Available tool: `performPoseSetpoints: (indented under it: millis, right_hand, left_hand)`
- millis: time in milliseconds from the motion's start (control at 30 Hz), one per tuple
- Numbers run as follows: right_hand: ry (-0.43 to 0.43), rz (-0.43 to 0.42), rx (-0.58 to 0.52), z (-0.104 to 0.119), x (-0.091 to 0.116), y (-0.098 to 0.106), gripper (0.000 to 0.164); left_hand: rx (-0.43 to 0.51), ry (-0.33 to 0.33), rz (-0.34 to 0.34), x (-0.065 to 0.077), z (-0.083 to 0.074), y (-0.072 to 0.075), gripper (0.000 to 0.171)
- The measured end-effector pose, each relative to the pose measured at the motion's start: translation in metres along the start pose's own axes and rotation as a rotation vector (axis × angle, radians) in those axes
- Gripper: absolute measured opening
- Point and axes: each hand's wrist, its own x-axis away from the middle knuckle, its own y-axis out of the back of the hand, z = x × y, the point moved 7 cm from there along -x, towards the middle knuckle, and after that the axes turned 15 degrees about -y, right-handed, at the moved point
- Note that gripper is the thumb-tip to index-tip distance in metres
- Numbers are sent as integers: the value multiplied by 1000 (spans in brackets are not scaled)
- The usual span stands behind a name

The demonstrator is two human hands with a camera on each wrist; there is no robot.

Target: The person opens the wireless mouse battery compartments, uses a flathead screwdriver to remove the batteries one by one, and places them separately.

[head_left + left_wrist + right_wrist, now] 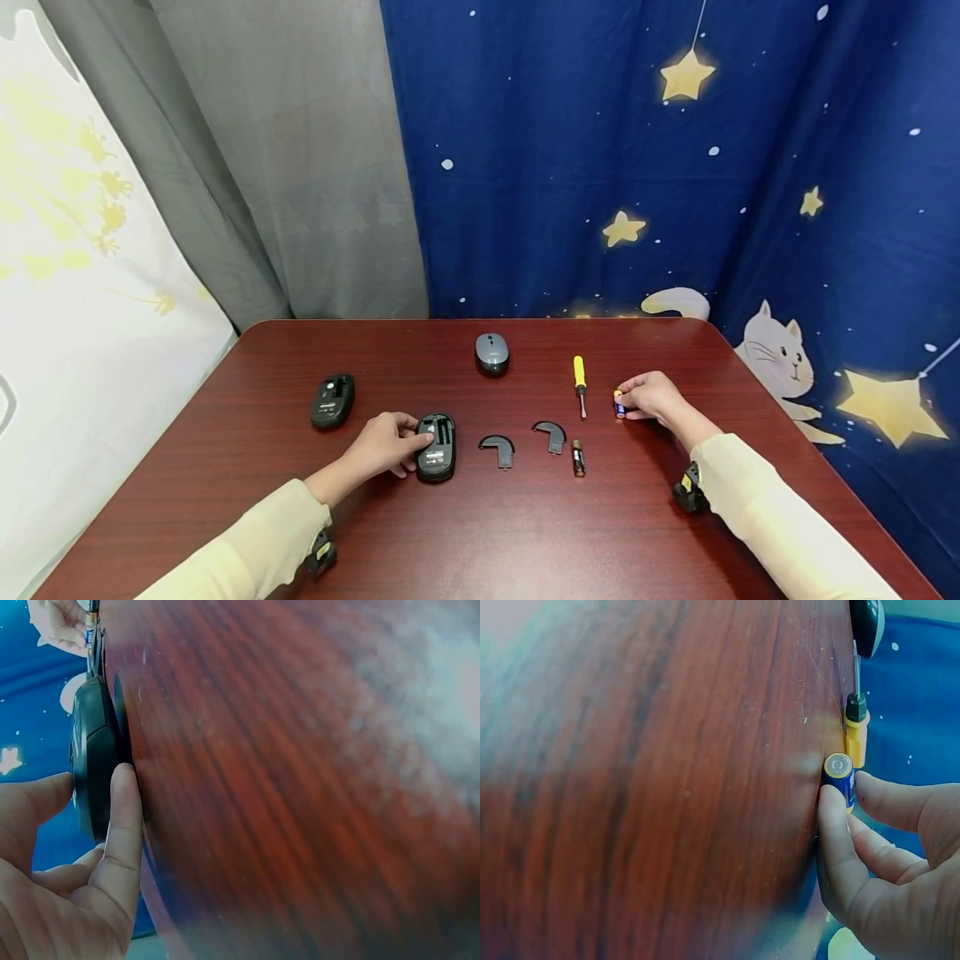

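My left hand (386,442) grips a black computer mouse (437,461) that lies bottom up on the table, its battery bay uncovered. The thumb rests on its underside and the fingers are along its left edge. In the left wrist view the same mouse (94,750) sits between thumb and fingers (124,817). Far to the right, my right hand (654,396) pinches a blue and yellow battery (619,408) at the table surface. From the right wrist that battery (838,776) shows one flat metal end, with thumb and fingertips on its sides.
Two dark battery covers (504,452) (556,437) and a black battery (577,458) lie between the hands. A yellow-handled screwdriver (580,385) lies left of the right hand. Behind stands a grey mouse (492,353); another black mouse (333,402) lies bottom up at left.
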Motion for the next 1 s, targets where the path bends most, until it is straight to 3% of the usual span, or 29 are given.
performPoseSetpoints:
  millis: [400, 667, 833, 1000]
  right_hand:
    - [14, 12, 10, 3, 3, 3, 30]
    - [82, -39, 44, 20, 6, 12, 33]
    - [181, -142, 109, 43, 14, 17, 35]
    - [416, -283, 249, 74, 23, 6, 31]
  left_hand:
    - [-8, 11, 12, -2, -1, 6, 32]
    - [-105, -30, 4, -14, -14, 25, 39]
    - [-225, -124, 29, -32, -26, 34, 45]
    - [-374, -302, 37, -55, -41, 38, 44]
